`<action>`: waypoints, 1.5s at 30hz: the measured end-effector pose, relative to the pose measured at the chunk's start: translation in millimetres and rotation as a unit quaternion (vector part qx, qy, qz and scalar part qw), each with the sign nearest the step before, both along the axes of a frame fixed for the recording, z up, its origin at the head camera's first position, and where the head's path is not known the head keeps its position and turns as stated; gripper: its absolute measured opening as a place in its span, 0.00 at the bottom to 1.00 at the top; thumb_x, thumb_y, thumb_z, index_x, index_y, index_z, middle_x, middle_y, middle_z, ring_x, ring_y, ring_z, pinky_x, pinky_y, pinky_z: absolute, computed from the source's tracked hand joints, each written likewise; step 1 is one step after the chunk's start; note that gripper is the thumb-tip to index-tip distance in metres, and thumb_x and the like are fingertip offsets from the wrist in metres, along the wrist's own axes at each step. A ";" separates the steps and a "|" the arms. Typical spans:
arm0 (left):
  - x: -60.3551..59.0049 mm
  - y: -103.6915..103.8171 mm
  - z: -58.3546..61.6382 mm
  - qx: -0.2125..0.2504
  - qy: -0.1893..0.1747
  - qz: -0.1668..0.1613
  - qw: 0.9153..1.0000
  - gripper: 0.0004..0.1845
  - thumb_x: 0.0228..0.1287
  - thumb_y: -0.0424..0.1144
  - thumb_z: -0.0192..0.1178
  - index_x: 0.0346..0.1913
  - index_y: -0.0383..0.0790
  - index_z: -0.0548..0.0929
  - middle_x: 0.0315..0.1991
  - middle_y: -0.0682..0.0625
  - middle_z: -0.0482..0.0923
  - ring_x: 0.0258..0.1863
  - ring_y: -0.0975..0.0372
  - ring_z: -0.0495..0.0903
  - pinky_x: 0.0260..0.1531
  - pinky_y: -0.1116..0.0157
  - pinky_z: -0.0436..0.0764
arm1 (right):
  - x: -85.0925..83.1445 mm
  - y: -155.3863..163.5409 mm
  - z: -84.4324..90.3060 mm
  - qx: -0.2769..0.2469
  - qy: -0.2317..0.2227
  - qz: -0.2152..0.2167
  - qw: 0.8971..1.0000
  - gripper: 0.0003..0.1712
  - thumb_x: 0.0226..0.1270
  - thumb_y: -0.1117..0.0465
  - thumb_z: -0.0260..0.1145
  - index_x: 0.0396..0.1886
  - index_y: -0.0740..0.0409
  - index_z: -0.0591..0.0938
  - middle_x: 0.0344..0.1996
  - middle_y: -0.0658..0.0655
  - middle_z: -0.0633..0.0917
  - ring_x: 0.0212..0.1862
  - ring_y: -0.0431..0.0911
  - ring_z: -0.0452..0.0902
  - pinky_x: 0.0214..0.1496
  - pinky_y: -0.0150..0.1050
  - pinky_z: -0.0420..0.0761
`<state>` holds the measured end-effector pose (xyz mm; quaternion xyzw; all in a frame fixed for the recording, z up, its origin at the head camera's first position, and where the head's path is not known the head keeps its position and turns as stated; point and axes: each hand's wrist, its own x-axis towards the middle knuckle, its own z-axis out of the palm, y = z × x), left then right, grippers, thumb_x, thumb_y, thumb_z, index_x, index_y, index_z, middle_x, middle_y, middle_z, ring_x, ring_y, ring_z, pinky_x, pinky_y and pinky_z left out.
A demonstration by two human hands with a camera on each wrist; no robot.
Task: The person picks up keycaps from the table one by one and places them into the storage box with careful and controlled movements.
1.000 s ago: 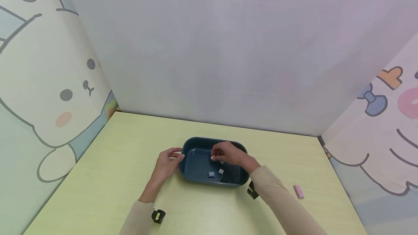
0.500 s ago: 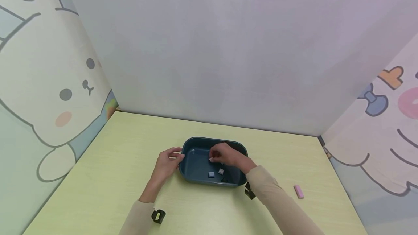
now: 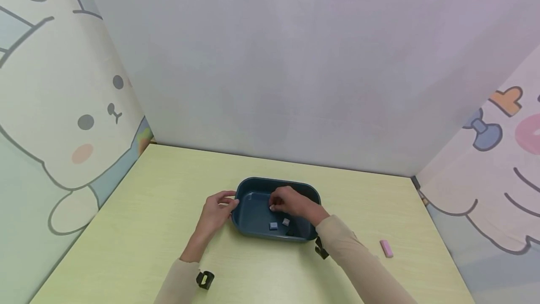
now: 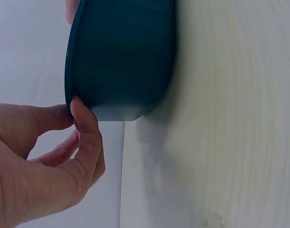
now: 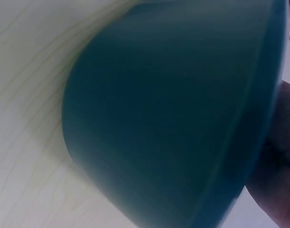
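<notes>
One smooth, glossy teal tray, oblong with rounded corners, stood on the wood-grained surface. Inside lay one pale-blue block and one greyish block. The left hand's grip pinched the rim; the right hand's contents, inside, could not be told. One pink bar lay rightward.

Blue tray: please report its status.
Left grip pinching tray rim. Right grip inside tray, hold unclear. Two pale blocks on its floor. Pink block outside, clear.

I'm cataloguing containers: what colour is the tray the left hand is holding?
The tray is dark teal-blue; the head view shows it best.
</notes>
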<state>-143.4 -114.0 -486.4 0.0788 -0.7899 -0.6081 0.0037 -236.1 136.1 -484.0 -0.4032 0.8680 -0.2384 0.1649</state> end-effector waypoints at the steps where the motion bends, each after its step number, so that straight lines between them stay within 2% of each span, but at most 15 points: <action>1: -0.1 0.4 0.1 0.001 -0.002 0.001 1.000 0.16 0.70 0.31 0.65 0.58 0.30 0.83 0.39 0.41 0.84 0.34 0.49 0.86 0.30 0.64 0.83 | 0.2 0.0 0.1 0.001 0.001 0.001 1.000 0.05 0.72 0.66 0.68 0.44 0.61 0.87 0.38 0.52 0.85 0.36 0.38 0.78 0.41 0.34 0.81; 18: -1.6 -0.3 -1.5 0.000 0.000 0.000 1.000 0.16 0.70 0.31 0.65 0.58 0.30 0.83 0.40 0.41 0.84 0.35 0.50 0.86 0.31 0.62 0.84 | 6.4 2.6 16.3 -0.014 0.002 -0.006 1.000 0.09 0.71 0.65 0.69 0.48 0.64 0.86 0.43 0.56 0.85 0.41 0.45 0.83 0.45 0.36 0.83; 24: -1.5 -1.0 -2.5 0.003 0.000 0.000 1.000 0.16 0.70 0.31 0.65 0.58 0.30 0.83 0.40 0.41 0.84 0.35 0.50 0.86 0.32 0.59 0.86 | 7.7 5.2 16.8 -0.017 0.012 -0.019 1.000 0.10 0.71 0.65 0.70 0.50 0.63 0.85 0.42 0.55 0.86 0.40 0.42 0.82 0.44 0.37 0.83; 32: -0.5 -0.7 -1.4 0.001 0.006 0.003 1.000 0.16 0.70 0.30 0.65 0.57 0.29 0.83 0.39 0.39 0.84 0.30 0.52 0.85 0.29 0.59 0.85 | 13.7 16.5 19.8 -0.033 0.042 -0.016 0.998 0.13 0.70 0.67 0.70 0.51 0.64 0.85 0.45 0.56 0.85 0.43 0.45 0.82 0.44 0.37 0.82; 45: 1.4 -1.0 0.7 0.003 0.005 0.000 1.000 0.16 0.71 0.31 0.64 0.58 0.28 0.82 0.40 0.40 0.84 0.31 0.52 0.85 0.30 0.59 0.85 | 18.7 33.0 18.9 -0.059 0.056 -0.031 0.996 0.12 0.70 0.67 0.70 0.51 0.64 0.84 0.44 0.58 0.84 0.42 0.44 0.82 0.43 0.36 0.83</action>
